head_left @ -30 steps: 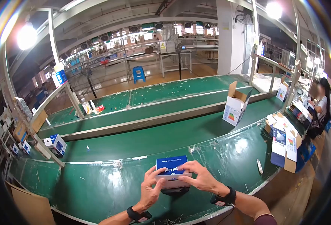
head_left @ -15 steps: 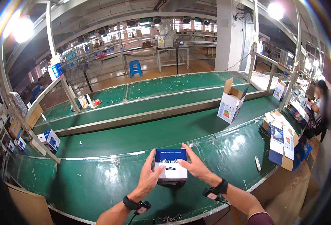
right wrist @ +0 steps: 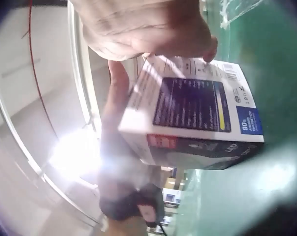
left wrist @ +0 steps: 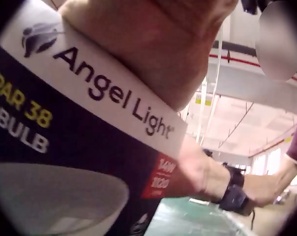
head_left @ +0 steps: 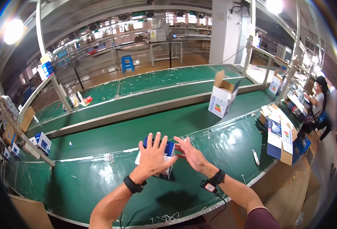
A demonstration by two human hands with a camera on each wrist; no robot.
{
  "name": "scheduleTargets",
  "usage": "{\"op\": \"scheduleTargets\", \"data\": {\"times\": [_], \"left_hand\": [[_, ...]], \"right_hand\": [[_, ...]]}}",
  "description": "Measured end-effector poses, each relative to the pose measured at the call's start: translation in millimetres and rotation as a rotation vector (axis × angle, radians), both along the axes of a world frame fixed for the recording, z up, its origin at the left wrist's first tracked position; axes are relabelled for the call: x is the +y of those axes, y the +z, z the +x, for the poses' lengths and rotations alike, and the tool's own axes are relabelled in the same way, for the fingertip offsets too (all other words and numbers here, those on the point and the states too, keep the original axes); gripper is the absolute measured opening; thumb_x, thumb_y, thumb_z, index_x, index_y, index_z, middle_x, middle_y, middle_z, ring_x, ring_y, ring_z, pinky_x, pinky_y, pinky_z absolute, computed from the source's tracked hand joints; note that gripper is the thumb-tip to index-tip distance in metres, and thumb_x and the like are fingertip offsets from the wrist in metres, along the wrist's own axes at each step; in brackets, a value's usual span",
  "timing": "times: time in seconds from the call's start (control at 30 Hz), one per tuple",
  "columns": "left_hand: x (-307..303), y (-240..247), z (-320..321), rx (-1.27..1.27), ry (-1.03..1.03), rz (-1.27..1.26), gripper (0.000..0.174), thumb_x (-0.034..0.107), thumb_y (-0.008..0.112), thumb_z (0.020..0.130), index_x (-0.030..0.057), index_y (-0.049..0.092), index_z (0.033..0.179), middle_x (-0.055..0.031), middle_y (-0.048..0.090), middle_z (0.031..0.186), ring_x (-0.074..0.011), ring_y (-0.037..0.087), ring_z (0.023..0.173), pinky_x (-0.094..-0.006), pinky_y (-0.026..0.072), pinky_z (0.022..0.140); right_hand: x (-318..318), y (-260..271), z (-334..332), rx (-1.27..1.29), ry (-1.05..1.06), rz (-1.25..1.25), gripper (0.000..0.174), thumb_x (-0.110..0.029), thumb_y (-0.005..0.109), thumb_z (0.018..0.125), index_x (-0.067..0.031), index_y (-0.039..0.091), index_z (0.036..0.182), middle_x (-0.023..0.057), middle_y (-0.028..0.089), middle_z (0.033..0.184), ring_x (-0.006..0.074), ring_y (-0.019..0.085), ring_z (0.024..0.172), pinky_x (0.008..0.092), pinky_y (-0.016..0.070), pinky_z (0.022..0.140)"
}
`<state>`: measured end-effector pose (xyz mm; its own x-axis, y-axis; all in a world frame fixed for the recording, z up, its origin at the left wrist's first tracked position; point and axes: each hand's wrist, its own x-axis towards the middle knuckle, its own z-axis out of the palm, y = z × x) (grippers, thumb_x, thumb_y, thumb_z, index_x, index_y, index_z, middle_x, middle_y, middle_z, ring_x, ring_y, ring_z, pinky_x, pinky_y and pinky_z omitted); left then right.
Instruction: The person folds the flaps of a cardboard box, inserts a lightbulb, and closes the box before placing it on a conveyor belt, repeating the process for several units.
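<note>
A boxy blue-and-white cardboard bulb carton, printed "Angel Light" and "PAR 38 BULB", is sandwiched between a worker's left hand and right hand. Both palms are flat with fingers splayed, over the glossy green workbench. The carton's smooth faces meet at square edges.

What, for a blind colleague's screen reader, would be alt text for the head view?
A left hand and right hand, fingers straight and spread, touch a small blue-and-white box above a green workbench. Beyond, an open white carton stands on the conveyor belt.
</note>
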<state>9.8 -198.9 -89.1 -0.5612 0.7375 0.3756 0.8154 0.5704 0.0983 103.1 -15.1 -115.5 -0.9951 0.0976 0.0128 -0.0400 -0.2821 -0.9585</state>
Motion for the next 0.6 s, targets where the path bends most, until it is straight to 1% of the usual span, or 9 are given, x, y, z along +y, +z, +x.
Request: {"op": "scheduleTargets", "data": {"times": [0.07, 0.13, 0.17, 0.23, 0.27, 0.37, 0.43, 0.5, 0.6], "left_hand": [[1.6, 5.1, -14.9, -0.054, -0.013, 0.001, 0.085, 0.057, 0.071, 0.074, 0.0138, 0.054, 0.146, -0.0150, 0.049, 0.152, -0.0392, 0.039, 0.143, -0.0665, 0.0326, 0.108], [1.4, 6.1, -36.9, -0.078, 0.024, -0.004, 0.082, 0.051, 0.073, 0.069, 0.0177, 0.058, 0.142, -0.0102, 0.054, 0.145, -0.0347, 0.042, 0.139, -0.0634, 0.0351, 0.105], [-1.6, 7.3, -53.1, -0.099, 0.058, 0.009, 0.078, 0.048, 0.073, 0.069, 0.0182, 0.060, 0.139, -0.0087, 0.055, 0.144, -0.0342, 0.042, 0.139, -0.0654, 0.0341, 0.105], [-21.3, 7.2, -97.0, -0.123, 0.157, 0.033, 0.074, 0.045, 0.074, 0.068, 0.0187, 0.062, 0.137, -0.0073, 0.057, 0.142, -0.0338, 0.042, 0.138, -0.0685, 0.0331, 0.105], [-35.3, 6.1, -121.6, -0.128, 0.214, 0.035, 0.075, 0.045, 0.074, 0.068, 0.0188, 0.062, 0.137, -0.0074, 0.057, 0.142, -0.0339, 0.042, 0.139, -0.0696, 0.0329, 0.106], [-86.1, 10.6, -183.4, -0.209, 0.383, -0.017, 0.077, 0.045, 0.072, 0.073, 0.0191, 0.058, 0.144, -0.0090, 0.054, 0.147, -0.0347, 0.040, 0.143, -0.0739, 0.0310, 0.108], [-109.6, 9.5, -224.8, -0.285, 0.443, -0.064, 0.078, 0.046, 0.069, 0.077, 0.0193, 0.054, 0.148, -0.0102, 0.051, 0.152, -0.0356, 0.036, 0.147, -0.0757, 0.0290, 0.109], [-117.5, 4.1, -247.6, -0.259, 0.418, -0.125, 0.080, 0.049, 0.065, 0.078, 0.0185, 0.052, 0.150, -0.0111, 0.048, 0.155, -0.0358, 0.034, 0.148, -0.0770, 0.0274, 0.110], [-118.4, 0.9, -270.0, -0.189, 0.435, -0.114, 0.082, 0.046, 0.064, 0.077, 0.0162, 0.050, 0.151, -0.0118, 0.048, 0.155, -0.0366, 0.039, 0.145, -0.0754, 0.0288, 0.110]], "right_hand": [[22.6, -9.6, -5.7, 0.049, -0.018, 0.330, 0.069, -0.054, 0.034, 0.112, -0.0073, 0.030, 0.163, 0.0120, 0.051, 0.150, 0.0222, 0.048, 0.136, 0.0371, 0.0344, 0.116], [47.9, -2.5, -6.9, 0.088, -0.136, 0.493, 0.072, -0.054, 0.040, 0.110, -0.0028, 0.033, 0.161, 0.0143, 0.052, 0.151, 0.0233, 0.051, 0.135, 0.0353, 0.0391, 0.113], [60.0, 23.9, 3.3, -0.010, -0.144, 0.534, 0.074, -0.051, 0.047, 0.109, 0.0016, 0.033, 0.159, 0.0163, 0.049, 0.154, 0.0235, 0.050, 0.139, 0.0335, 0.0404, 0.113], [100.7, 36.9, 12.5, -0.013, -0.279, 0.612, 0.075, -0.048, 0.056, 0.106, 0.0047, 0.035, 0.156, 0.0154, 0.054, 0.147, 0.0223, 0.054, 0.132, 0.0327, 0.0429, 0.111], [131.6, 33.7, 14.7, 0.009, -0.318, 0.602, 0.075, -0.045, 0.060, 0.104, 0.0042, 0.037, 0.155, 0.0173, 0.055, 0.147, 0.0226, 0.057, 0.130, 0.0349, 0.0444, 0.110], [201.5, 58.4, 37.9, -0.014, -0.452, 0.849, 0.078, -0.035, 0.073, 0.097, 0.0006, 0.037, 0.157, 0.0212, 0.060, 0.141, 0.0231, 0.067, 0.110, 0.0353, 0.0545, 0.093], [254.3, 49.7, 40.2, -0.069, -0.680, 1.043, 0.082, -0.027, 0.080, 0.091, -0.0005, 0.038, 0.156, 0.0207, 0.060, 0.140, 0.0245, 0.068, 0.109, 0.0365, 0.0562, 0.091], [288.5, 59.6, 33.7, -0.051, -0.792, 1.207, 0.090, -0.020, 0.084, 0.083, -0.0006, 0.036, 0.156, 0.0214, 0.056, 0.144, 0.0320, 0.066, 0.117, 0.0406, 0.0547, 0.098], [319.4, 78.4, 11.5, 0.123, -0.860, 1.648, 0.096, -0.012, 0.086, 0.077, -0.0027, 0.034, 0.157, 0.0214, 0.049, 0.150, 0.0396, 0.056, 0.131, 0.0444, 0.0488, 0.108]]}}
